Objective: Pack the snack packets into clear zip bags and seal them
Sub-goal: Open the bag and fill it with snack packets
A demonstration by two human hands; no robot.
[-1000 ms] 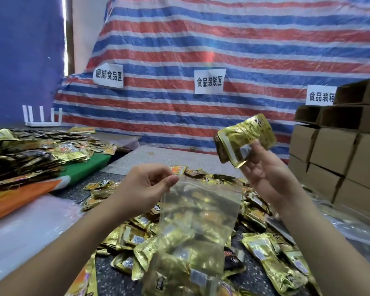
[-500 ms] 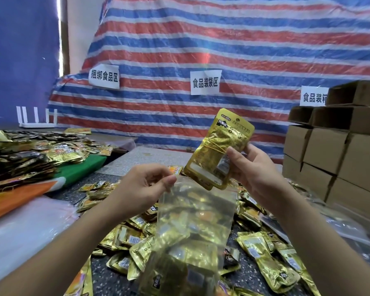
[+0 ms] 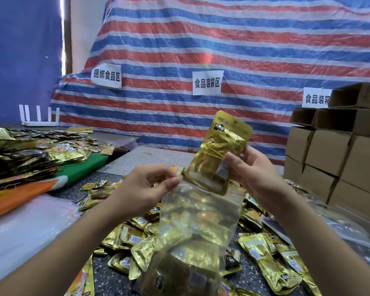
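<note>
The left hand (image 3: 145, 186) pinches the top edge of one clear zip bag (image 3: 199, 221), which hangs open above the table (image 3: 107, 276). Packets already fill the bag's lower part; their count cannot be told. The right hand (image 3: 254, 174) grips one gold packet (image 3: 218, 154), its lower end at the bag's mouth. Loose packets (image 3: 265, 259) cover the table. Stacked boxes (image 3: 333, 150) stand at right.

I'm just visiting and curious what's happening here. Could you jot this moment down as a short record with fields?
Left hand: pinches the top edge of the clear zip bag, holding it up
Right hand: holds a gold snack packet, its lower end at the bag's mouth
Bag contents: some gold packets already inside
Bag seal: not yet closed
Table: loose gold packets scattered beneath
Right side: stacked cardboard boxes
</note>
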